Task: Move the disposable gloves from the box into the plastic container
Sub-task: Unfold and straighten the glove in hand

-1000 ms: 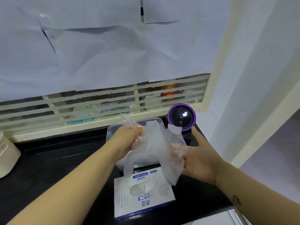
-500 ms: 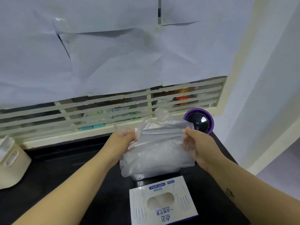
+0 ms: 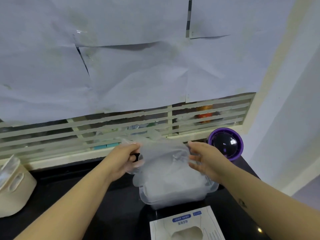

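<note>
A clear disposable glove [image 3: 162,153] is stretched flat between both hands, just above the translucent plastic container [image 3: 174,199] on the black counter. My left hand [image 3: 127,157] pinches the glove's left edge. On the glove's right edge my right hand [image 3: 202,158] grips with curled fingers. The container holds a pile of clear gloves. The white glove box [image 3: 187,224], with its oval opening, lies in front of the container at the bottom edge of the view.
A purple-rimmed round object with a dark dome [image 3: 225,144] stands right of the container. A cream basket [image 3: 13,186] sits at the far left of the counter [image 3: 86,196]. A louvred window covered with paper [image 3: 121,66] runs behind.
The glove was pulled up from the box, spread between both hands, and now sits lower over the container. The view has moved closer, so the box has slid toward the bottom edge.
</note>
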`<act>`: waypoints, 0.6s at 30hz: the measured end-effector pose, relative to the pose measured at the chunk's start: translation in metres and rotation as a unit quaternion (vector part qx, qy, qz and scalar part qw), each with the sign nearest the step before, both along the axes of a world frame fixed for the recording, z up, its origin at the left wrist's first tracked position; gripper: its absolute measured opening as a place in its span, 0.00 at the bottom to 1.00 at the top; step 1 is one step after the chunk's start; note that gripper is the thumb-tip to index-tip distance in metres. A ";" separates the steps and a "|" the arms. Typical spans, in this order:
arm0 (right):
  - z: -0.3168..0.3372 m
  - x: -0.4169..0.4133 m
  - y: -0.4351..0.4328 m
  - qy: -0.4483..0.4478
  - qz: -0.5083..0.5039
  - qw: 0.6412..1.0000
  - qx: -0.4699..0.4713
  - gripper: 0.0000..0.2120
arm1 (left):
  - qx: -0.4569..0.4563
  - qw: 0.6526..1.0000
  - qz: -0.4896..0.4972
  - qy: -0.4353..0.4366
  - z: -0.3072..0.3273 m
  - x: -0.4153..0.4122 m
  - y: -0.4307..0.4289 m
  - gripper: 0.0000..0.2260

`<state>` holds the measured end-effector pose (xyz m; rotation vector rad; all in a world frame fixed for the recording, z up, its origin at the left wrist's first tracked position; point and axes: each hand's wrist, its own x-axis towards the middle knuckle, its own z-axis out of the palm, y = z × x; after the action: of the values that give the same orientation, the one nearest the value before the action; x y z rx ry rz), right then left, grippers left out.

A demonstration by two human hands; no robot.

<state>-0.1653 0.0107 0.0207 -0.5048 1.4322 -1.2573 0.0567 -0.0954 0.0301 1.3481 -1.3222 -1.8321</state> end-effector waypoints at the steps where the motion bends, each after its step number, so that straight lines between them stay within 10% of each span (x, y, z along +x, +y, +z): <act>1: -0.003 0.000 -0.003 -0.019 -0.019 1.000 0.014 0.15 | 0.005 1.000 -0.008 0.022 0.006 -0.002 0.001 0.08; 5: -0.007 -0.004 -0.012 -0.014 -0.015 0.998 0.063 0.32 | 0.009 0.992 -0.049 0.119 0.022 -0.006 -0.001 0.15; 9: 0.001 -0.003 -0.025 0.011 -0.019 0.998 0.054 0.28 | 0.030 0.975 -0.084 0.204 0.037 -0.003 -0.003 0.06; 18: 0.014 -0.014 -0.034 -0.078 0.145 0.980 0.116 0.39 | -0.002 0.953 -0.242 0.183 0.066 -0.011 -0.004 0.03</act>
<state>-0.1792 -0.0228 0.0351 -0.4276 1.2993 -0.8665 0.0458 -0.0989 0.0964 0.6562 -1.5310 -2.2557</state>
